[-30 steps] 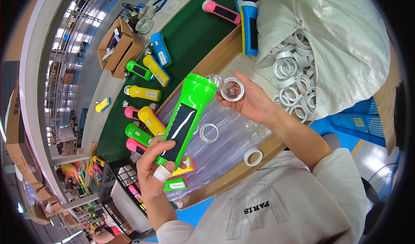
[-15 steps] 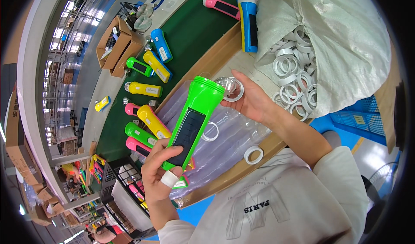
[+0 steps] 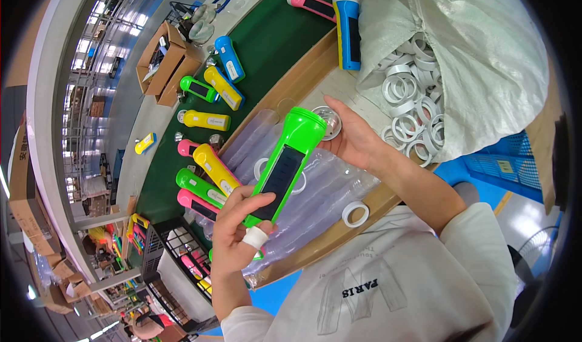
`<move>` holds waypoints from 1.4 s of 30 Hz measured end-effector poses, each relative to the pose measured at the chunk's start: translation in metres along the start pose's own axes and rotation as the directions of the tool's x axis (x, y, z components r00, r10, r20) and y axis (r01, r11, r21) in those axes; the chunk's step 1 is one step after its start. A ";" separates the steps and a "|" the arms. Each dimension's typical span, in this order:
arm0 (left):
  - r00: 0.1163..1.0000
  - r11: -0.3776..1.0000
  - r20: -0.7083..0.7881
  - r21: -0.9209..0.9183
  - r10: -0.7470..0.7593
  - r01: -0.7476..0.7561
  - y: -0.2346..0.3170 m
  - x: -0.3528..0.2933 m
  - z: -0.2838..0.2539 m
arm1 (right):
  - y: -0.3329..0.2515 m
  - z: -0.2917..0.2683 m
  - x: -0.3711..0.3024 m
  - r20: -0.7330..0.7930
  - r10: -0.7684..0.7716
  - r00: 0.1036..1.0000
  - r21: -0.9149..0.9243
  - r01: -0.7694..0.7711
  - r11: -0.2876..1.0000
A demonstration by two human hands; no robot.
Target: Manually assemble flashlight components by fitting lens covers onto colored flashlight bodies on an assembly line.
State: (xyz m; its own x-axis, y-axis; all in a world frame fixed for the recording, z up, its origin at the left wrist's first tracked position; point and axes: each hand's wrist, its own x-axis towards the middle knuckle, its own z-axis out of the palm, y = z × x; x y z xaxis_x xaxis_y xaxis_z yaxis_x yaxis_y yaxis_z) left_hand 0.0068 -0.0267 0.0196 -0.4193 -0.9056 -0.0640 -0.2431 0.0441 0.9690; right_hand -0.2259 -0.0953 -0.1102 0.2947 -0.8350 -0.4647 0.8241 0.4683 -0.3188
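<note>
My left hand, a white wrap on its thumb, grips the lower end of a bright green flashlight with a dark solar panel. The flashlight tilts, its wide threaded head up and to the right. My right hand holds a clear, silvery reflector with a pale rim, right beside the flashlight's head. Part of the reflector is hidden behind that head, so I cannot tell whether they touch. Under my hands lie clear plastic sleeves, with loose white rings on and near them; one white ring sits at the cardboard's near edge.
A woven sack at the right spills white rings. On the green belt lie several coloured flashlights, some with reflectors. A small carton stands beyond. A black crate is at the left, a blue crate at the right.
The green flashlight has moved right with my left hand, and its head now overlaps the reflector's edge. My right hand stays nearly in place, the reflector's angle slightly turned.
</note>
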 end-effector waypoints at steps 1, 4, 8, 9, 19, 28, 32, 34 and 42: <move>1.000 0.989 0.020 0.148 0.013 -0.016 -0.003 -0.001 -0.001 | 0.000 -0.002 0.001 0.020 -0.003 1.000 0.010 0.003 1.000; 1.000 0.955 0.016 0.295 0.024 -0.027 -0.001 -0.004 0.000 | -0.001 0.002 -0.003 0.063 -0.008 0.998 0.013 0.008 1.000; 0.989 0.811 0.086 0.565 0.121 -0.148 0.015 -0.001 0.006 | -0.002 0.003 -0.006 0.144 -0.026 0.989 -0.019 0.029 0.999; 0.985 0.745 0.111 0.644 0.132 -0.172 0.019 0.001 0.009 | 0.000 0.004 -0.007 0.162 -0.035 0.986 -0.072 0.047 0.996; 0.833 0.546 0.486 -0.636 -0.265 0.545 -0.029 -0.012 -0.008 | -0.002 0.033 -0.069 0.879 -0.362 0.310 -0.315 0.948 0.045; 0.869 0.170 0.355 0.887 0.344 -0.429 -0.038 0.031 0.005 | -0.005 0.025 -0.041 0.032 -0.024 0.999 -0.584 0.038 0.811; 0.985 0.924 0.134 0.353 0.107 -0.149 -0.035 0.010 0.004 | -0.013 0.027 -0.051 0.711 -0.292 0.639 -0.651 0.756 0.070; 0.988 0.947 0.152 0.311 0.037 -0.083 -0.035 0.013 0.007 | -0.008 0.024 -0.046 0.549 -0.215 0.808 -0.654 0.575 0.492; 0.964 0.795 0.066 0.553 0.258 -0.251 -0.057 0.023 0.013 | -0.015 0.042 -0.025 0.102 -0.023 0.995 -0.561 0.077 0.824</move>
State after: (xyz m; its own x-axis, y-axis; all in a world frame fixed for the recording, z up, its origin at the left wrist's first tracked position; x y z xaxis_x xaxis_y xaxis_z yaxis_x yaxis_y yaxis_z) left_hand -0.0004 -0.0449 -0.0397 -0.5246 -0.8336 0.1731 -0.5716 0.4955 0.6541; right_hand -0.2257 -0.0939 -0.0595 0.3236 -0.8706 -0.3705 0.4306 0.4842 -0.7617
